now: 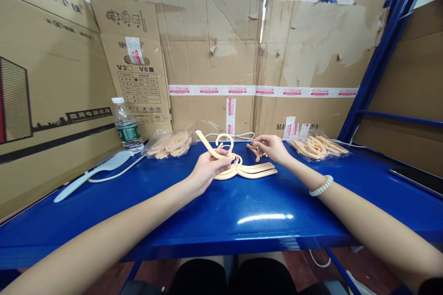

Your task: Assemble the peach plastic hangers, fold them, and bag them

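My left hand (212,166) grips a beige plastic clothes hanger with a curved hook (226,137) and one arm (205,143) pointing up to the left. Just under and beyond that hand lie several more beige hangers (256,171), stacked with their arms toward the right. My right hand (272,147) is over a small pile of beige plastic pieces (258,153), its fingers pinched together at the pile's edge. Whatever sits between those fingertips is too small to make out.
Clear bags of beige parts lie at the left (171,144) and right (316,146). A water bottle (128,126), a pale hairbrush (100,168) and a white cable stand left; a phone (417,180) lies right. Cardboard (214,55) walls the back of the blue table (214,221).
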Tool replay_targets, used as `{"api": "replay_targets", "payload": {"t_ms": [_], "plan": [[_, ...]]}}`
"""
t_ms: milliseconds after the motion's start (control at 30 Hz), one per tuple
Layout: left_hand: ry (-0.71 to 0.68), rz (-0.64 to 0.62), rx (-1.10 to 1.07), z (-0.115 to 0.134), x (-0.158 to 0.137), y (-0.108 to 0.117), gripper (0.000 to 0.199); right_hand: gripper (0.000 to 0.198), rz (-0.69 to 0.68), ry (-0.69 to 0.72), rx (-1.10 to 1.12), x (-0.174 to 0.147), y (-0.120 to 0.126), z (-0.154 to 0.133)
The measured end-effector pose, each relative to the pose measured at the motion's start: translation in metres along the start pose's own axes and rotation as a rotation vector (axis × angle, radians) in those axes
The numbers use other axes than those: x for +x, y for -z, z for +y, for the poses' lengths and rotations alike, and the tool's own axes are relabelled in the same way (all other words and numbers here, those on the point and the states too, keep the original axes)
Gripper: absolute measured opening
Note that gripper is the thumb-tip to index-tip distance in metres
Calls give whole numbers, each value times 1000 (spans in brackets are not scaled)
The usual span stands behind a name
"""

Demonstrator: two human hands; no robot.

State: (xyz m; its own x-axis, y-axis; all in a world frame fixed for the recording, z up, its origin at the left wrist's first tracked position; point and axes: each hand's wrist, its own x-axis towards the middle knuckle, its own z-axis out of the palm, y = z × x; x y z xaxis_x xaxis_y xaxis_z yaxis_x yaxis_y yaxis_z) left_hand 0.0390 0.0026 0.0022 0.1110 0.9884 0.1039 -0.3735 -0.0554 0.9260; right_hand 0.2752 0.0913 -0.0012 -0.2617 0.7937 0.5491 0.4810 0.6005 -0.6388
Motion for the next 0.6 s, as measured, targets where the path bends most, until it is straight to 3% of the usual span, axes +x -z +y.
{"api": "replay_targets", "payload": {"t_ms": [100, 267, 467, 600], "plan": [[-2, -14, -8, -1, -1, -1, 23, 35, 93, -57, 176, -3, 1, -15], [-11, -32, -14, -2, 0, 0, 33, 34, 206, -235, 671, -11, -4, -47], [-33, -42, 19, -3, 2, 3, 43, 32, 157, -312, 774, -22, -22, -57], [-83, -59, 67, -5, 1, 3, 45, 49, 160, -442, 914, -25, -32, -60]]}}
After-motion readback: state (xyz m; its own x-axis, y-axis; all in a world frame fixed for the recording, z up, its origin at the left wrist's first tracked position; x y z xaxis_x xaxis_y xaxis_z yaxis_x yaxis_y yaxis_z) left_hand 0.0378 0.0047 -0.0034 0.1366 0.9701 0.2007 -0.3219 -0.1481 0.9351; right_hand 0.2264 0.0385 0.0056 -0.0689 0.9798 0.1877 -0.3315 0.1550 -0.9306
